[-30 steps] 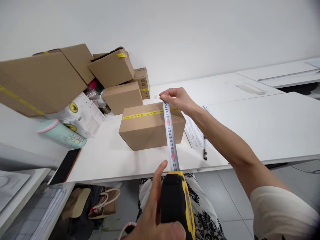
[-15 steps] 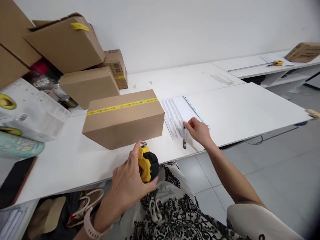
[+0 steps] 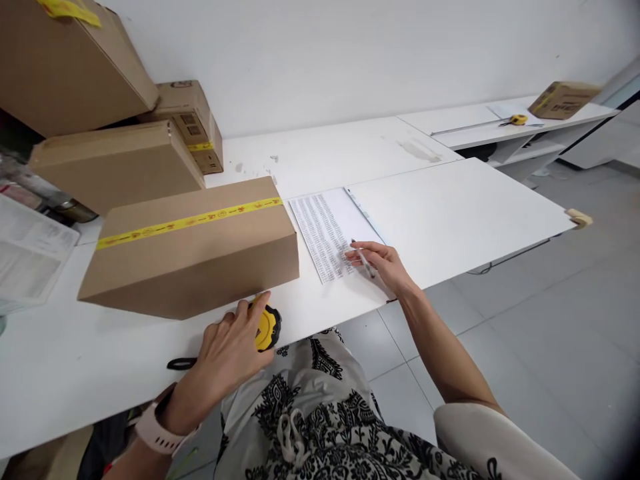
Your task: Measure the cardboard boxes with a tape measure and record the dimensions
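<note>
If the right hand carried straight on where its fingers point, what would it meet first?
Probably the right end of the taped cardboard box, across the printed sheet under the right hand, though the hand's height is unclear.

"Anything legible?"

"No words. Red marks on the yellow tape, across the box beyond the left hand, are too small."

"And the sheet beneath the right hand?"

"Rows of tiny print, unreadable."

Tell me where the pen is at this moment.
In the head view, the pen is just right of centre, held in the right hand over the near end of the printed sheet, to the right of the taped cardboard box.
</note>
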Tool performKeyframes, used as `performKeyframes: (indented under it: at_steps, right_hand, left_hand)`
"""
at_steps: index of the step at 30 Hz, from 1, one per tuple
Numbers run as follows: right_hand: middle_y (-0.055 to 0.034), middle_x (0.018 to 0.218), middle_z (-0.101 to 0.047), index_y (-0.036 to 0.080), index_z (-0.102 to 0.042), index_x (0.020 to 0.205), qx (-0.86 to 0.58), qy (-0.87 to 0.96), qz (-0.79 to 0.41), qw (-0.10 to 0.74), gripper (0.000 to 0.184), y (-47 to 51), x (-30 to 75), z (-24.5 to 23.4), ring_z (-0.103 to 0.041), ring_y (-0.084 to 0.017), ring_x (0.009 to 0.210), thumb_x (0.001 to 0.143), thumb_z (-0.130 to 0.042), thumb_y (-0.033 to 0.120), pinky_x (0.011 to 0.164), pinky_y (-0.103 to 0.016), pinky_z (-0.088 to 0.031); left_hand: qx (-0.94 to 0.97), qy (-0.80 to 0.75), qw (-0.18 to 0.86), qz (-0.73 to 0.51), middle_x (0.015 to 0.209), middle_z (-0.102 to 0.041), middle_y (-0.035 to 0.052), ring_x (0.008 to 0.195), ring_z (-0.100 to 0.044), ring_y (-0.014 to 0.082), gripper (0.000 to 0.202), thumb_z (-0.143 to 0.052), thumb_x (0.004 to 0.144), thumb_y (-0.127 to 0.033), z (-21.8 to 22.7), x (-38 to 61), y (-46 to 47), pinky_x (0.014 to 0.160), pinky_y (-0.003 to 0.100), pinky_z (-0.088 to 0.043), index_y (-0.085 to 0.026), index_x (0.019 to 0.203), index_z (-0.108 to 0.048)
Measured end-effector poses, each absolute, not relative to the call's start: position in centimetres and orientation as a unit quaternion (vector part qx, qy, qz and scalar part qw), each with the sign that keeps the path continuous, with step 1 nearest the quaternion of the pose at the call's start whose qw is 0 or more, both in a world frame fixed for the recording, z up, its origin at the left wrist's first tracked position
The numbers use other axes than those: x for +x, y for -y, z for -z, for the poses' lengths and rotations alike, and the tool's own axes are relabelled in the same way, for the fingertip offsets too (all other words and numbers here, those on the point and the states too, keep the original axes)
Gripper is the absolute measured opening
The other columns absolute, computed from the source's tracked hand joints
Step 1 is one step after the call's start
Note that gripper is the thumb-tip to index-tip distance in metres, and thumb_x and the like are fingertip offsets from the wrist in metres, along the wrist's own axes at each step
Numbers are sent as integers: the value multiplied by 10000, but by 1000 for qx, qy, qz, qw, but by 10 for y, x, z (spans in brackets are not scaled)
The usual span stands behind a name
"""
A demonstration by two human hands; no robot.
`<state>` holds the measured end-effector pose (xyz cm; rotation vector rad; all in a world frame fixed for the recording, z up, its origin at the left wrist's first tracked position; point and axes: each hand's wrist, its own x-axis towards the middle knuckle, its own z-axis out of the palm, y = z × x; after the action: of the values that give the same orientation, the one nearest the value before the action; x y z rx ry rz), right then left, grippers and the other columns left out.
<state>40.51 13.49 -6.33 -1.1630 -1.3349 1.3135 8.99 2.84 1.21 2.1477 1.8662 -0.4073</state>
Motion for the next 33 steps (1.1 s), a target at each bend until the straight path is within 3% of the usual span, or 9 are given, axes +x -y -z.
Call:
performKeyframes:
  at_steps: [2,5,9,13,15,18,21,27,33]
  right_hand:
    - [-82,1055,-776,229,-697,1126,-442,524,-532,497,360,-135,411,67,-711,-234,1014,844,-720,452,957,-441,-532]
    - [-38,905,-757,246,-659,1005,-464,522,-480,531,343,-134,414,73,-695,-207,889,794,-791,482,906,-407,-536]
    - [24,635,-603,245,-571,799,-528,508,-404,547,395,-136,411,83,-593,-158,668,917,-585,622,791,-350,-513]
    - [-44,921,-731,265,-634,1138,-450,489,-495,560,493,-139,406,87,-675,-200,902,952,-454,685,894,-389,-517]
    - [-74,1099,-732,262,-637,1214,-439,490,-519,546,503,-140,405,87,-668,-224,1039,907,-578,655,945,-400,-506]
    - [-42,923,-709,230,-690,1011,-484,508,-489,518,384,-139,405,86,-640,-195,861,808,-759,549,798,-356,-507]
    - [25,688,-532,213,-599,787,-519,531,-443,503,335,-135,406,85,-465,-129,639,855,-708,522,615,-300,-405]
    - [36,743,-496,229,-531,891,-515,560,-435,481,259,-130,405,80,-421,-125,639,902,-661,453,590,-289,-348]
    - [69,607,-349,233,-423,706,-561,561,-395,463,328,-129,398,73,-298,-108,555,889,-648,386,531,-290,-262]
  left_hand:
    - [741,-639,121,165,1339,-572,173,1134,-642,392,769,-561,872,-368,-10,89,-33,900,511,-501,-261,1584,-292]
    - [752,-628,74,185,1323,-587,168,1097,-659,370,762,-598,890,-379,-6,88,-34,835,477,-547,-278,1587,-309]
    - [813,-573,-85,57,1332,-606,252,1206,-601,423,725,-643,896,-396,6,105,-21,967,550,-514,-102,1521,-425]
    - [903,-406,-90,-105,1511,-513,235,1446,-420,367,740,-525,963,-491,28,164,-12,1186,493,-367,-17,1514,-387]
    - [930,-348,-70,-98,1574,-447,223,1493,-356,364,786,-557,941,-505,41,197,-16,1221,463,-326,-5,1519,-374]
    - [936,-332,-105,-45,1610,-363,267,1517,-297,390,814,-583,935,-445,55,230,-30,1253,477,-260,34,1539,-319]
    - [935,-326,-138,6,1600,-354,301,1513,-302,396,778,-543,963,-395,60,239,-42,1265,484,-229,54,1546,-291]
    - [930,-345,-126,3,1577,-352,344,1495,-338,397,711,-513,979,-290,69,237,-53,1254,504,-250,53,1554,-271]
    - [934,-344,-98,11,1539,-427,331,1462,-400,393,631,-546,951,-189,67,243,-60,1226,503,-316,18,1521,-373]
